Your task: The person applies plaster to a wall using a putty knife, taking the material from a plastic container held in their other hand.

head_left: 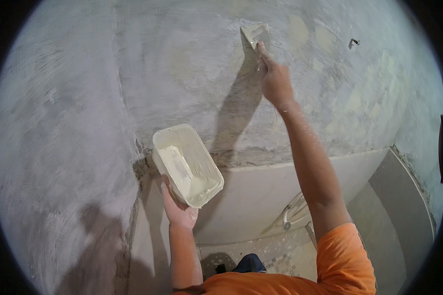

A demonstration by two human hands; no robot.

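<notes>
My right hand (275,81) reaches up to the wall, closed round the handle of a putty knife (257,34). One finger lies stretched along the tool, and its blade rests against the grey wall, with pale filler on it. Lower and to the left, my left hand (178,209) grips a white plastic tub (209,169) from below, the fingers mostly hidden behind it. The tub is tilted toward me. Cream-coloured filler (174,162) coats its inner walls and bottom.
The rough plastered wall (182,73) has pale filler patches. A small hole with a fitting (353,43) sits at upper right. Below runs a ledge of light panels (261,191). A white pipe (287,223) sticks out low down, above a mosaic-tiled floor (284,265).
</notes>
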